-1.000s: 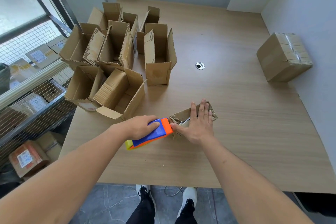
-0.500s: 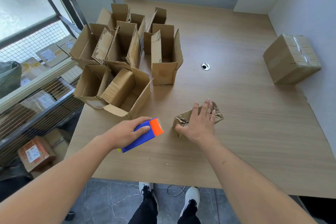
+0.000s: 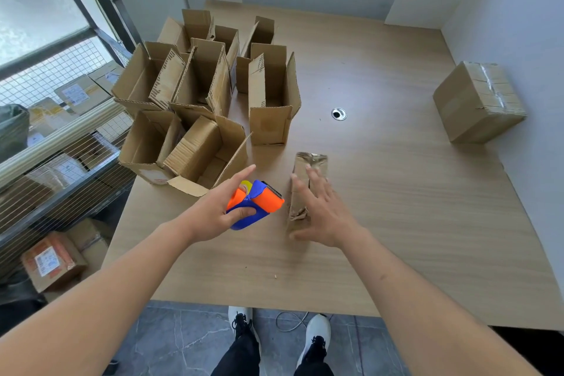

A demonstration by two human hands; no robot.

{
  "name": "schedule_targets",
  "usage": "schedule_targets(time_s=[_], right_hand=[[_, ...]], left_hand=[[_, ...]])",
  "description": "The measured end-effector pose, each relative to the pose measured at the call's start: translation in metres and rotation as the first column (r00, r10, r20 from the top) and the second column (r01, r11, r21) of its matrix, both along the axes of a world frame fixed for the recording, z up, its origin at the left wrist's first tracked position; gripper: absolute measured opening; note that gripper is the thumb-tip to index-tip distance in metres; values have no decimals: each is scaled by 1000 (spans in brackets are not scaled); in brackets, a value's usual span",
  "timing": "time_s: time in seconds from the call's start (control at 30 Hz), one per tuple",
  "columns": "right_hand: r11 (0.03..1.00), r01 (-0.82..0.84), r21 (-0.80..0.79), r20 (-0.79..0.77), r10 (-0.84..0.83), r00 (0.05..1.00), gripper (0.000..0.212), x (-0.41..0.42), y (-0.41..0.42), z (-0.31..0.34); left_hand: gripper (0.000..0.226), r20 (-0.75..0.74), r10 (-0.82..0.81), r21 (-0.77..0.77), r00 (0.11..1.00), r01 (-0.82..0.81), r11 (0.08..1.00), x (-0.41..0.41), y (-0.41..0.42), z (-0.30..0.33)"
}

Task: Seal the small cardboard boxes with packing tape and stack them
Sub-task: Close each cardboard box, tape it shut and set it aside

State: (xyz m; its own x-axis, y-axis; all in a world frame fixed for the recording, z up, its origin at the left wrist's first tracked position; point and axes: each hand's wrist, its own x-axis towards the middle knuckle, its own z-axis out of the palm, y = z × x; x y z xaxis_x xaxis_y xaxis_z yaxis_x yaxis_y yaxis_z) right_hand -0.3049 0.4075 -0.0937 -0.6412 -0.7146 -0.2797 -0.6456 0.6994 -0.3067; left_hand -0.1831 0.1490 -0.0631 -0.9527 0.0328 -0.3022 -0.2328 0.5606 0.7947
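- Left hand (image 3: pixel 213 210): gripping the tape dispenser (image 3: pixel 254 203), blue body with orange parts, thumb curled over its lower blue edge, forefinger stretched out above it. Serrated cutter edge faces up and to the right. Dispenser held clear of the table (image 3: pixel 396 223).
- Right hand (image 3: pixel 323 210): open, fingers spread and straight, laid against the right side of the small box (image 3: pixel 308 168); whether the palm rests on it I cannot tell.
- Small box: lies on the table just right of the dispenser, long axis running away from the person. Far end glossy with tape; near end torn and ragged.
- Open boxes (image 3: pixel 207 101): a cluster of unsealed cartons, flaps up, on the left part of the table, beyond the left hand. Nearest one tipped on its side, mouth toward the person.
- Sealed box (image 3: pixel 476 101): stands alone at the far right of the table, close to the wall, tape strip across its top. Well apart from the small box.
- Cable hole (image 3: pixel 338 114): metal-rimmed, in the table between the open boxes and the sealed box.
- Wire shelving (image 3: pixel 61 162) left of the table holds labelled parcels.
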Motion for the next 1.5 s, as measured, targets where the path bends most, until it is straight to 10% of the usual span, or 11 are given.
schedule_targets(time_s=[0.33, 0.47, 0.63, 1.5], right_hand=[[981, 98, -169, 141, -74, 987, 84, -10, 18, -8], [700, 398, -593, 365, -207, 908, 40, -2, 17, 9], [616, 490, -617, 499, -175, 849, 10, 7, 6, 25], [331, 843, -424, 647, -541, 538, 22, 12, 69, -31]], left_hand=[[96, -72, -65, -116, 995, 57, 992, -11, 11, 4], [97, -54, -112, -145, 992, 103, 984, -17, 19, 10], [94, -5, -168, -166, 986, 165, 972, -24, 29, 20], [47, 282, -340, -230, 897, 407, 884, -34, 25, 15]])
